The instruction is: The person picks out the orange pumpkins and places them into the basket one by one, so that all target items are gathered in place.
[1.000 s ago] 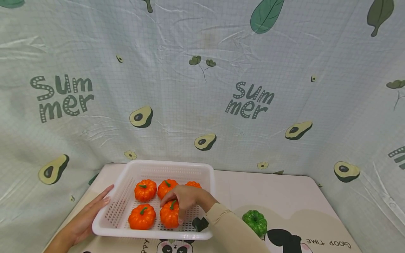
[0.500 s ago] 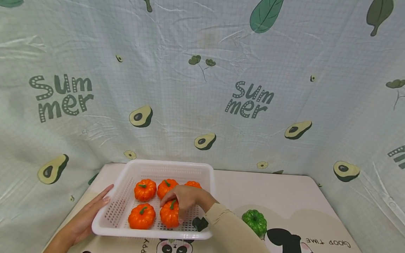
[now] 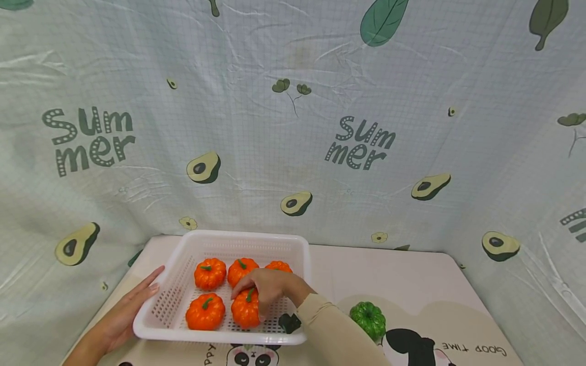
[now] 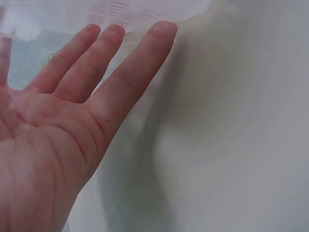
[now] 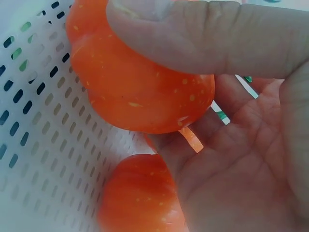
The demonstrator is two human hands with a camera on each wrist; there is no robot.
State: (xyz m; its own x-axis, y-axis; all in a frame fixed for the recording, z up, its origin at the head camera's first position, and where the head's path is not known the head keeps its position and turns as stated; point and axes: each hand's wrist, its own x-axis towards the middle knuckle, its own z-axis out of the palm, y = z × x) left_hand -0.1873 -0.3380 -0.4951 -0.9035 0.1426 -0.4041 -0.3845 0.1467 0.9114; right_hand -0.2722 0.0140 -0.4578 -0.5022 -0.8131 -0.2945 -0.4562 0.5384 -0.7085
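Observation:
A white perforated plastic basket (image 3: 242, 336) holds several small orange pumpkins with green stems. My right hand (image 3: 274, 291) reaches into it and grips the pumpkin (image 3: 244, 311) in the front row, the thumb along one side of this pumpkin (image 5: 140, 89) in the right wrist view. Beside it sits the front left pumpkin (image 3: 205, 311). Behind are the back left pumpkin (image 3: 210, 274), the back middle pumpkin (image 3: 240, 269) and the back right pumpkin (image 3: 279, 266), partly hidden by my hand. My left hand (image 3: 123, 315) touches the basket's left side with straight fingers (image 4: 130, 72).
A green pumpkin (image 3: 368, 320) lies on the printed table mat (image 3: 412, 284), right of the basket. A dark patch (image 3: 289, 323) shows at the basket's front right corner; what it is I cannot tell. A patterned curtain (image 3: 256, 127) hangs behind and at the sides.

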